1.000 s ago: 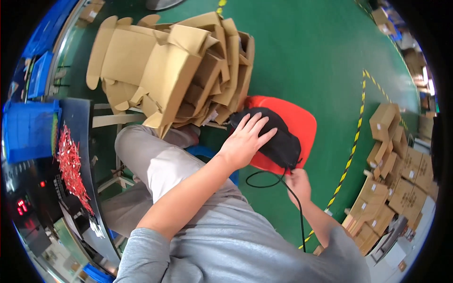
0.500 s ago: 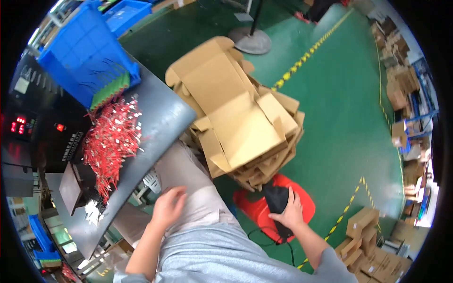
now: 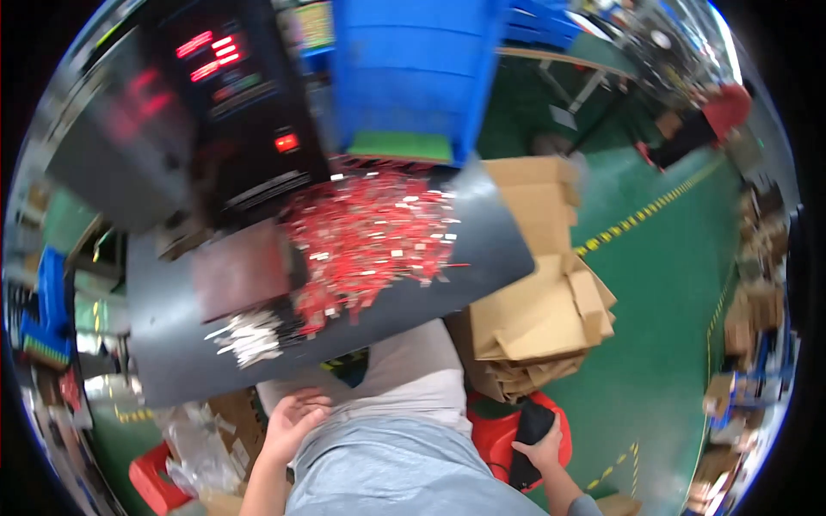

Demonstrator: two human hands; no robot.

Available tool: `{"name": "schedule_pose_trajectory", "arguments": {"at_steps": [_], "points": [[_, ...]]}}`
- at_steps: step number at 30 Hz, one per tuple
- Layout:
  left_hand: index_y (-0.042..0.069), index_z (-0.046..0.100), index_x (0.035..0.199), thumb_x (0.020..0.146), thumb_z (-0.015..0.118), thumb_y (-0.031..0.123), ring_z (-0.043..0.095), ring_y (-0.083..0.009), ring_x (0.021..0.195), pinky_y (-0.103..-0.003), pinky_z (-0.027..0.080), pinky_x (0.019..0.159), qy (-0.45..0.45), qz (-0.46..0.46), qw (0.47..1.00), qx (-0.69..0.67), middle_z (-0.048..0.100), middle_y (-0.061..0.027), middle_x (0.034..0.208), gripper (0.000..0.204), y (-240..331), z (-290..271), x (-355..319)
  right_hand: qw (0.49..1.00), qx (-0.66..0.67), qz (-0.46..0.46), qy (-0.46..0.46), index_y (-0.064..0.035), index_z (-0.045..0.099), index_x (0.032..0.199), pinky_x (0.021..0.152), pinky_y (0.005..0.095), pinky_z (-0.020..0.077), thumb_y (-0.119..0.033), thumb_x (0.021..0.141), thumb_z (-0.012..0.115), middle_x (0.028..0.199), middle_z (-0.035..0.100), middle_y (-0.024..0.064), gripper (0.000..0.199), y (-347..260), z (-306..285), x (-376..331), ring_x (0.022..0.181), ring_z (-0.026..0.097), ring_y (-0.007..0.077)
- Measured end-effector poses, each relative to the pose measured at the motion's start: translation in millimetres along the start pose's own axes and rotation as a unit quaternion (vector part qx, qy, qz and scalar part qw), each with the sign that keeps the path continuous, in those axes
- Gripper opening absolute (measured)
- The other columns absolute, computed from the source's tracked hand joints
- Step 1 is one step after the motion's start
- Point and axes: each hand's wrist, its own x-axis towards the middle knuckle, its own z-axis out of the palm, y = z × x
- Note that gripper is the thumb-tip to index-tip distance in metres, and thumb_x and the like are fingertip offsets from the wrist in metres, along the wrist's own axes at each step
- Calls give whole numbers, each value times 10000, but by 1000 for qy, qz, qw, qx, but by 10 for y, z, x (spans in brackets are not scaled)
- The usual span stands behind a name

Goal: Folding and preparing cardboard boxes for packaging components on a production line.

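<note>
My right hand (image 3: 544,445) grips a black, soft-looking object (image 3: 531,427) on the red stool (image 3: 492,439) at my right side. Its exact kind is not clear. My left hand (image 3: 297,421) rests near my lap, holding nothing, fingers extended. Before me on the dark grey table (image 3: 413,305) lies a heap of short red wire pieces (image 3: 374,236) with pale ends. A small bundle of white pieces (image 3: 251,338) sits by the near edge, beside a flat reddish-brown block (image 3: 241,268).
A black machine (image 3: 249,112) with red digits stands at the table's back left, next to a blue bin (image 3: 413,77). Flattened open cardboard boxes (image 3: 538,314) are stacked right of the table. Another red stool (image 3: 155,480) is at lower left. A person (image 3: 710,120) is far right.
My view has swung left, bringing the table and machine to the middle. The right hand stays on the black object; the left hand remains empty near my lap.
</note>
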Motion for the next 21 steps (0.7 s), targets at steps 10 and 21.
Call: {"name": "schedule_pose_trajectory", "arguments": {"at_steps": [10,21], "points": [[20,516,1326,1057,422,451,621,-325,1141,-440,519,960,40,112,920,-374,618,-206,1246,517,387,-464,-145,992,45,-103,55,-3,321,1475,1089,473,403,-279,617,916,1364,505,232,1079,207,187,11,1268,498,370],[124,533,1346,956,619,331,623,-226,1089,-396,495,839,124,74,948,-284,632,-50,1284,451,483,-648,120,996,70,-17,-59,-32,340,1474,1146,453,376,-249,545,923,1434,458,215,1118,263,23,126,1342,444,351]]}}
